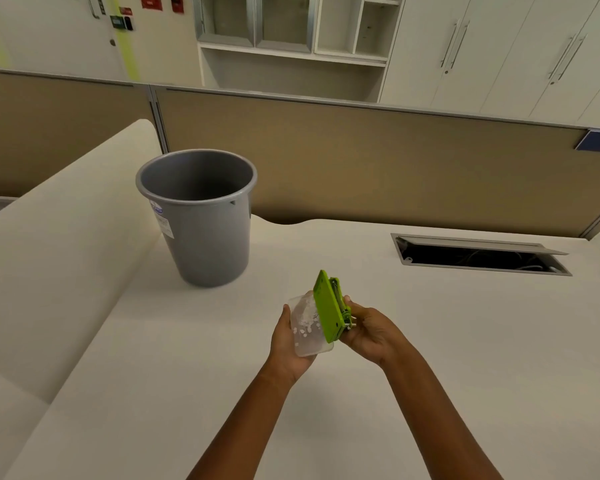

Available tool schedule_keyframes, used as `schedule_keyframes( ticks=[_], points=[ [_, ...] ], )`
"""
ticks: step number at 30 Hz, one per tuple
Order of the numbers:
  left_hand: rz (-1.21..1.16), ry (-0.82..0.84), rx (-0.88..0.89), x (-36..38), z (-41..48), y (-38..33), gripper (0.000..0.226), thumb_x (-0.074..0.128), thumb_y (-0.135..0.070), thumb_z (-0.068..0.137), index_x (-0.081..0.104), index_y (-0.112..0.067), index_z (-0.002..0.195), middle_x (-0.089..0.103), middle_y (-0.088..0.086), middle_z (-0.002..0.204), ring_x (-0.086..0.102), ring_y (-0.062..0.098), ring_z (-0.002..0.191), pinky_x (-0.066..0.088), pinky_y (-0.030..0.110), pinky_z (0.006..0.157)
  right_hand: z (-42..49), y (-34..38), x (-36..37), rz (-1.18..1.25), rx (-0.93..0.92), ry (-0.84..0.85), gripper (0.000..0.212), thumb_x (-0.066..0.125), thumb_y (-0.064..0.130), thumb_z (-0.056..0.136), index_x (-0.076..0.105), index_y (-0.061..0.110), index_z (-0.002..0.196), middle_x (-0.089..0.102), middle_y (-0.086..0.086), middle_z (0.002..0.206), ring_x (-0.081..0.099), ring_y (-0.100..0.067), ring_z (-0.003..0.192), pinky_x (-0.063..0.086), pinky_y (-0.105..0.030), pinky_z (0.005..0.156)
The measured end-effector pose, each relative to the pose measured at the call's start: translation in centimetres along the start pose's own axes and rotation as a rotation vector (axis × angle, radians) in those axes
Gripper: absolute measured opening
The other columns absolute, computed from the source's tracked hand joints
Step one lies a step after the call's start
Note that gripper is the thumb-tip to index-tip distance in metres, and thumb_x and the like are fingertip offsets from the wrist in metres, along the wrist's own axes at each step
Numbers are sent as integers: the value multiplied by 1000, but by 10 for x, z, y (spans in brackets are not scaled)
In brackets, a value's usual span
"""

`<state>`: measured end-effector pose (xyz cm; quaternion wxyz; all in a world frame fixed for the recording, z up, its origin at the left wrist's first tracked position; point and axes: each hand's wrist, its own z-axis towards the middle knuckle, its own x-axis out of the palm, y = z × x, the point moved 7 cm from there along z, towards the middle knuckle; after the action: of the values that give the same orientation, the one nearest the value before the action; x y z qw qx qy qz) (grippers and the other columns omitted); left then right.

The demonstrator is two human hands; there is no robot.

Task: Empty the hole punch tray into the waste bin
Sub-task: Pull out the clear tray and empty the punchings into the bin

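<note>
A green hole punch point(329, 304) is held on its side above the white desk, with my right hand point(368, 327) gripping its metal side. Its clear plastic tray point(307, 327), with several white paper dots inside, rests in my left hand point(286, 344) and still touches the punch's base. A grey waste bin point(201, 216) stands upright on the desk, up and to the left of both hands, its mouth open and dark inside.
An open cable hatch point(478, 254) is set into the desk point(430, 341) at the right. A tan partition point(361, 161) runs behind the desk. A raised cream ledge point(66, 237) borders the desk's left side.
</note>
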<state>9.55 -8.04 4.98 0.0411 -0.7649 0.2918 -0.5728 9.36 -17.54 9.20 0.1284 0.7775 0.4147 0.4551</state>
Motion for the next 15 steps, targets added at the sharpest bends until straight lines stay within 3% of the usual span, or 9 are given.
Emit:
schedule_keyframes(
  ticks=[3,5,7,8,9,10,12,13,15],
  points=[
    [-23,43,1,9,-2,0,46,18,-36,99,58,-11,102,77,9,78,73,22,68,60,32,56,2,-3,-10,120,63,-24,30,40,2,94,61,-6,75,68,-19,53,68,-25,44,57,-41,42],
    [-26,65,-6,14,-3,1,47,17,-36,99,58,-12,103,76,10,81,73,23,71,60,35,59,3,-4,-11,162,73,-13,14,48,-17,79,56,-5,77,66,-16,52,68,-25,47,57,-42,42],
    [0,70,-8,16,-4,2,47,17,-37,99,57,-13,105,76,8,84,72,22,74,59,35,64,5,-3,-12,190,30,44,54,72,-28,30,58,-6,77,62,-17,62,64,-27,59,57,-42,46],
    [4,76,-10,17,-3,2,47,17,-37,99,57,-13,106,76,7,84,73,22,74,59,35,64,7,-3,-12,212,38,77,70,75,-27,9,60,-9,75,63,-19,64,64,-28,59,57,-41,46],
    [3,81,-12,18,-4,2,47,17,-37,99,57,-13,106,76,8,83,73,22,74,59,36,64,8,-4,-14,211,41,93,71,76,-26,3,62,-11,72,64,-22,62,66,-30,55,57,-40,45],
    [6,84,-14,19,-3,2,47,17,-37,99,57,-13,107,76,8,83,73,22,74,59,36,64,5,-5,-11,168,56,112,60,78,-26,15,64,-13,71,67,-24,60,68,-31,50,57,-40,43],
    [7,93,-22,21,-4,3,48,16,-38,99,56,-13,107,76,9,82,73,23,73,59,37,63,0,-7,-11,114,81,43,11,61,-17,69,62,-11,78,69,-23,57,69,-29,46,57,-38,41],
    [1,102,-27,22,-4,3,48,16,-39,98,55,-12,107,76,10,82,73,23,72,59,37,62,5,-7,-20,117,86,-11,17,45,-8,86,61,-9,81,69,-22,56,69,-27,45,56,-36,40],
    [7,107,-30,22,-5,2,49,15,-40,98,54,-12,107,77,10,81,73,23,72,59,36,62,10,-6,-26,113,80,-17,30,33,2,95,60,-8,84,70,-21,57,69,-26,46,56,-34,40]
  ],
)
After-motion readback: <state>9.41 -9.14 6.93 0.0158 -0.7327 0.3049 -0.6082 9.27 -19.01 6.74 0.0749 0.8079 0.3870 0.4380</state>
